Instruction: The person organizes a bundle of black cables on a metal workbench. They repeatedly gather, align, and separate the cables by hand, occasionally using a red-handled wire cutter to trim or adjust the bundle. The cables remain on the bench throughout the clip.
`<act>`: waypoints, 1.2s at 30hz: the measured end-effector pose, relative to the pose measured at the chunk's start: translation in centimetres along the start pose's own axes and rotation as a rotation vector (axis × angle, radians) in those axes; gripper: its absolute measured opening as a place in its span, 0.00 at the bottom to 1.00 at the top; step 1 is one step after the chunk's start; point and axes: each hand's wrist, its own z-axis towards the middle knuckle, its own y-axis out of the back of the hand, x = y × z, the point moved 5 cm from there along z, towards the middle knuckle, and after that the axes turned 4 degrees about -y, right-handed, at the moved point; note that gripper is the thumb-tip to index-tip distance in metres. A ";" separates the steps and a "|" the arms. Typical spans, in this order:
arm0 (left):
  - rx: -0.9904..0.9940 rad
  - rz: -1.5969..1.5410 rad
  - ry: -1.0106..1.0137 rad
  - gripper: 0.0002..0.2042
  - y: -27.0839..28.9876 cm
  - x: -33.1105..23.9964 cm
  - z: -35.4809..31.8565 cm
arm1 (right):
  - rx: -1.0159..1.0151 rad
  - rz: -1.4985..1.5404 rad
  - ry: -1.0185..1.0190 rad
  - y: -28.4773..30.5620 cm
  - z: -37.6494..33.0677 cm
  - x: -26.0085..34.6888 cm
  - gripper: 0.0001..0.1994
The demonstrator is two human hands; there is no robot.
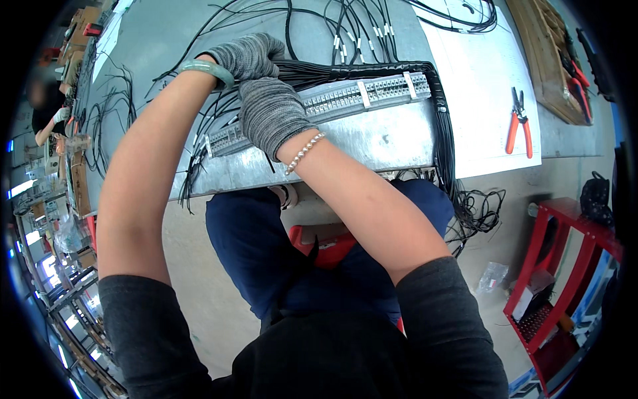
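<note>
— Closest in, from the lap outward?

— Dark blue trousers (242, 239) at the near edge of the grey metal surface (379, 143), with part of a red stool (332, 249) between the legs.

— Next, on the surface?

— A long terminal strip (332, 104), lying at a slant, partly covered by the right hand (274, 114) in a grey knit glove. A beaded bracelet (306, 151) at that wrist.

— Right fingers apart or together?

— Bent inward at the left part of a black cable bundle (359, 70); tips hidden, so cannot tell whether clamped on it.

— And the left hand (251, 56)?

— Just beyond the right, gloved alike, close against the bundle, with a pale green bangle (209, 68) at the wrist. Curled over at the knuckles; underside out of sight, so cannot tell about any grip there either.

— Path of the bundle?

— Along the far side of the strip, around its right end, then down past the near edge of the surface.

— Off to the right?

— Red-handled pliers (518, 112) on a white paper sheet (475, 100), handles spread; beyond, a wooden box (541, 50).

— Farthest?

— Loose cables with white tags (382, 32) at the far side; well apart on the left, another person (45, 123) in dark clothing.
</note>
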 end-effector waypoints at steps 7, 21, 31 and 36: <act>-0.143 0.021 -0.072 0.11 -0.2 0.5 0.0 | 0.080 -0.119 0.062 0.0 1.3 -0.8 0.11; -0.300 0.442 -0.048 0.16 -0.9 -1.3 -1.8 | -0.006 -0.102 -0.153 5.2 4.8 -8.3 0.15; -0.370 0.480 -0.090 0.17 -1.7 -2.9 -3.1 | 0.269 0.065 -0.194 4.0 6.0 -9.8 0.21; -0.380 0.507 -0.098 0.18 -2.0 -3.4 -3.5 | 0.191 -0.046 -0.011 4.1 6.1 -9.7 0.20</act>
